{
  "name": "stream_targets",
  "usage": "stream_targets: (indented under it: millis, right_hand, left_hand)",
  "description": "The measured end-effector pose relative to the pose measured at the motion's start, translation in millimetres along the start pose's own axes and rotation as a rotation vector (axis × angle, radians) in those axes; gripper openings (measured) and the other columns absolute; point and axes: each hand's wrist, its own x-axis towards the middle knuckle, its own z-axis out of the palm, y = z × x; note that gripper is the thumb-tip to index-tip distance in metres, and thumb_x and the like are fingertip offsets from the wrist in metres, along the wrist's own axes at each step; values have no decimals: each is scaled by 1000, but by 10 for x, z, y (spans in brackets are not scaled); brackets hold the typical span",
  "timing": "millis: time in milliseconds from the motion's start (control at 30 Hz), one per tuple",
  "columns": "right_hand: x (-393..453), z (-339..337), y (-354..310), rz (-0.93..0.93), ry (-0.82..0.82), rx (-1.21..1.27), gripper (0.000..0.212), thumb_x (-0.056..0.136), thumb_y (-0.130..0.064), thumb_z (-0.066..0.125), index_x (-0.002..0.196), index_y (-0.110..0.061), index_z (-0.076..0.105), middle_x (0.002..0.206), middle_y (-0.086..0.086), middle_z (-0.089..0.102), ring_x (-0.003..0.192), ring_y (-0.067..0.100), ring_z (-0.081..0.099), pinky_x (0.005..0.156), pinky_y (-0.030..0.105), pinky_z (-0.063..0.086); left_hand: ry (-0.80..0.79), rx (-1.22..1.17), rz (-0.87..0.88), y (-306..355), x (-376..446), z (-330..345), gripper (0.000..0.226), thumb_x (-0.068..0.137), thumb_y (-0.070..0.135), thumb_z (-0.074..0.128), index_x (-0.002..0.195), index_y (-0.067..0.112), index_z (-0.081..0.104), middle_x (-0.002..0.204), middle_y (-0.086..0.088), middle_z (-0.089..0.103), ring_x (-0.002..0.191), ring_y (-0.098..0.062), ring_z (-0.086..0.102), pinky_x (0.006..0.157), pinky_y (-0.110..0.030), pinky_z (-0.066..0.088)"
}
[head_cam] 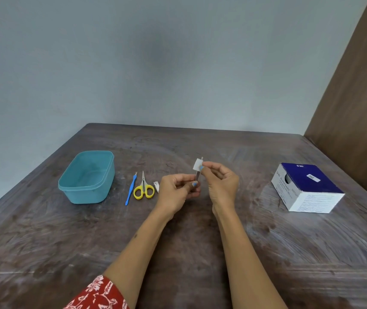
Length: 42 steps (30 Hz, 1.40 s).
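Above the middle of the table, my left hand [176,192] grips the lower end of a thin metal tool [197,176] and holds it upright. My right hand [220,182] pinches a small white pad [198,164] against the tool's upper part. The tool's tip pokes out just above the pad. Both hands are raised a little over the tabletop.
A teal plastic tub [87,176] stands at the left. Beside it lie a blue-handled pick [130,188], yellow-handled scissors [143,188] and a nail clipper [156,186]. A blue and white cardboard box [305,188] sits at the right. A brown panel [354,90] rises behind the brown table [189,253].
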Motion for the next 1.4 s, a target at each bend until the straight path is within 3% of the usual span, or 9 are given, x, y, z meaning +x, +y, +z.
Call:
stream_targets:
  millis: [167,333,467,667,867,1033,1233,1400]
  right_hand:
    - [-47,30,-8,-8,-43,-4,16,74,1,74,68,-13,69,56,-6,69,53,1,63,51,11,47]
    - [-3,14,-31,-35,-14,30,17,73,2,76,69,-13,69,59,-6,70,58,2,65,58,13,51]
    - [-43,22,1,31,-74,-7,17,72,3,76,67,-11,68,55,-4,70,52,4,64,49,13,48]
    - [4,14,-12,-5,11,59,17,70,-2,79,66,-16,70,60,-5,71,60,3,66,58,13,50]
    - [-43,33,33,51,-32,-20,19,70,-1,78,65,-17,69,60,-4,71,60,5,67,56,14,50]
    - [23,29,-19,7,78,86,16,70,1,78,68,-12,69,59,-6,70,59,2,66,59,12,50]
    - [-13,68,-12,64,117,97,14,71,1,77,68,-9,68,63,2,68,56,10,64,59,18,53]
    - [24,34,-9,34,236,112,28,69,-5,80,84,-20,61,67,1,72,67,15,71,62,19,54]
  left_hand:
    - [11,-5,14,7,10,-18,18,85,-7,58,102,-7,63,77,-13,67,60,-9,67,61,-24,58]
    - [-32,-13,-2,27,-5,-2,18,85,-8,56,103,-8,62,75,-13,65,58,-8,66,61,-23,58]
    - [-4,-5,17,37,10,-49,20,84,-8,57,104,-11,62,77,-13,66,59,-9,67,61,-23,58]
    - [-64,16,-31,53,0,-66,21,84,-8,58,105,-10,61,77,-14,67,61,-12,67,62,-25,59]
    - [-8,55,15,64,-3,-90,23,85,-9,56,108,-11,61,85,-18,65,61,-9,67,62,-20,58]
    - [-15,177,60,36,-6,-45,22,86,-7,56,107,-8,63,83,-15,67,65,-9,67,64,-20,58]
    - [108,504,264,-13,9,-69,21,85,-1,58,101,6,70,79,1,70,73,-6,69,72,-21,57]
    - [109,662,393,-26,0,-64,23,83,2,58,100,9,71,90,-2,73,79,-9,68,72,-14,52]
